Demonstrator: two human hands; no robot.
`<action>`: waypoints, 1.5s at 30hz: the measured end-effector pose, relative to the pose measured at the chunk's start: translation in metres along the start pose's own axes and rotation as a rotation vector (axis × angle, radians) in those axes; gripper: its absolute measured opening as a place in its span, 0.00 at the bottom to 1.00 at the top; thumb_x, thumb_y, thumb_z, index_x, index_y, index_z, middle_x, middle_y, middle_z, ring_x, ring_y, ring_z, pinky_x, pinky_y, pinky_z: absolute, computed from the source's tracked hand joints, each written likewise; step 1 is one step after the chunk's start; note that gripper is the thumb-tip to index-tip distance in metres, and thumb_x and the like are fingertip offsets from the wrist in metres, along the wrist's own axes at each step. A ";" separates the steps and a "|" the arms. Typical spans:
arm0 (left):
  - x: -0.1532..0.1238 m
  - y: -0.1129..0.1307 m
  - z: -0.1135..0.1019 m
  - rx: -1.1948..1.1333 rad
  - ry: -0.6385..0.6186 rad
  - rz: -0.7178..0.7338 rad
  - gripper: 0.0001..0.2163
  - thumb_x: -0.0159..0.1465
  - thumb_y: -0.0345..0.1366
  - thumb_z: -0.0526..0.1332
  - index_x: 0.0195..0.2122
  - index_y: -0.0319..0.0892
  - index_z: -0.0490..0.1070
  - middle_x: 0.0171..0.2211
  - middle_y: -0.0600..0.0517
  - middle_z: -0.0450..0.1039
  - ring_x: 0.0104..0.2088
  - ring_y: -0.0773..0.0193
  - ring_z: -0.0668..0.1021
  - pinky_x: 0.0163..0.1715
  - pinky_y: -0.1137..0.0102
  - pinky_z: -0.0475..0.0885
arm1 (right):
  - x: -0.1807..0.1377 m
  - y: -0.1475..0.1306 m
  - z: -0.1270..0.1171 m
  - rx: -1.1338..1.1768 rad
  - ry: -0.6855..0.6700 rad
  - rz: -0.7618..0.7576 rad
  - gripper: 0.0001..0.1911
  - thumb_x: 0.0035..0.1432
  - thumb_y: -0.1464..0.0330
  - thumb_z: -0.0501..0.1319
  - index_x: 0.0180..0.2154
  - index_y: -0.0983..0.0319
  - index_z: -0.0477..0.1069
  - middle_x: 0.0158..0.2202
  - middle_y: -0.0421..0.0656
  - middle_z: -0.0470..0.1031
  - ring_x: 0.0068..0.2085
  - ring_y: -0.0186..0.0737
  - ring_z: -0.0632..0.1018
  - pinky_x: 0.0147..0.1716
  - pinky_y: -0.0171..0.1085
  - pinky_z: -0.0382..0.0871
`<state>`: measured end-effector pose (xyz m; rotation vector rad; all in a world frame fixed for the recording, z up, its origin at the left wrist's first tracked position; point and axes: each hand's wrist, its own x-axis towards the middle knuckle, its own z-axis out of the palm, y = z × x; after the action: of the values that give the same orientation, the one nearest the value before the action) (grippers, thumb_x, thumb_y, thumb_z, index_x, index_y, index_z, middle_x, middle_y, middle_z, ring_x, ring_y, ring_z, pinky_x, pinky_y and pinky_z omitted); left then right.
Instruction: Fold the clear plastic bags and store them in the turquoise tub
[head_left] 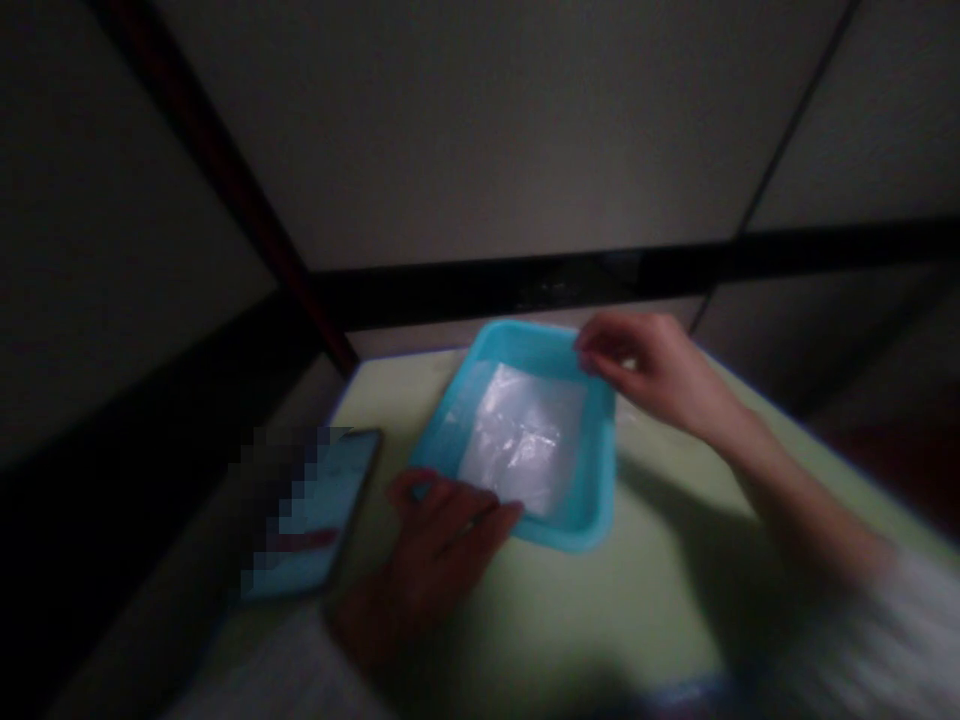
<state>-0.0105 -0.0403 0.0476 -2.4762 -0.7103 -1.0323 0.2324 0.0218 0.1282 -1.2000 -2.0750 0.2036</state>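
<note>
A turquoise plastic tray [604, 470] sits on a pale green tabletop. Inside it lies a clear, shiny, wrinkled plastic bag [525, 440], with something whitish in or under it that I cannot make out. My left hand [442, 530] bends over the tray's near left rim, its fingers curled around the edge and the thumb along the near side. At the far right corner is my right hand [649, 365], thumb and fingertips pinched together against or just above the rim. Whatever is between those fingertips is too blurred to tell.
A phone or tablet with a lit screen [337, 500] lies left of the tray, partly pixelated. The pale green tabletop [645, 600] has a blue edge. Grey wall panels [480, 130] with a dark horizontal band stand right behind it. The light is dim.
</note>
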 end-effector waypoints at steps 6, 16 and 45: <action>-0.005 -0.021 0.011 0.119 0.014 -0.109 0.05 0.68 0.31 0.54 0.39 0.44 0.69 0.32 0.55 0.75 0.33 0.63 0.75 0.41 0.62 0.60 | -0.010 0.030 0.004 -0.026 0.016 0.066 0.05 0.53 0.72 0.55 0.28 0.63 0.69 0.24 0.42 0.73 0.25 0.36 0.73 0.26 0.34 0.63; -0.026 -0.070 0.036 0.273 0.106 -0.358 0.04 0.64 0.36 0.60 0.40 0.47 0.70 0.34 0.55 0.73 0.38 0.59 0.75 0.46 0.58 0.61 | -0.041 0.088 0.042 -0.238 -0.131 0.165 0.10 0.55 0.75 0.52 0.36 0.65 0.71 0.34 0.48 0.76 0.34 0.43 0.76 0.34 0.37 0.66; -0.013 -0.039 0.050 -0.023 0.078 -0.319 0.15 0.62 0.28 0.59 0.50 0.43 0.65 0.49 0.45 0.69 0.50 0.56 0.72 0.49 0.59 0.68 | -0.051 0.066 0.061 -0.067 -0.333 0.215 0.06 0.59 0.75 0.52 0.32 0.64 0.66 0.32 0.47 0.74 0.33 0.38 0.73 0.32 0.34 0.64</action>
<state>-0.0134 0.0122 0.0098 -2.3753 -1.0986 -1.2461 0.2541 0.0295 0.0278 -1.5159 -2.2450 0.4648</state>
